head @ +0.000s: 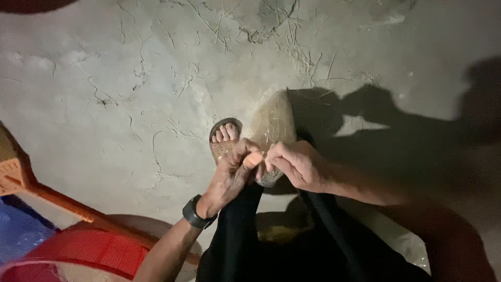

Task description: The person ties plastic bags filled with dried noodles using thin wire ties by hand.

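A round, pale brown bundle of thin fibres (271,125), wrapped in shiny clear plastic, sits in the middle of the picture; both hands hold it at its lower end. The left hand (232,175) is just left of the bundle and below its middle; its fingers are curled and its thumb and first finger pinch the bundle's bottom edge. The right hand (297,164) is just right of the bundle's lower end; its fingers are bent tight and grip the same edge, so the two hands touch each other there. A black band (195,213) goes round the left wrist, down and left of the bundle.

Just left of the bundle is a foot in a brown open sandal (224,138); the toes point up in the picture and nearly touch the bundle. Below the bundle are legs in black trousers (250,240). Under the bundle and all around it is a grey, cracked concrete floor (104,78) with thin dry strands lying on it. A dark shadow of the arms falls on the floor to the right of the bundle. Far to the lower left of the bundle stands an orange plastic chair (21,177); below the chair is a red woven plastic basket (88,250); a blue plastic sheet (18,230) lies beside it.
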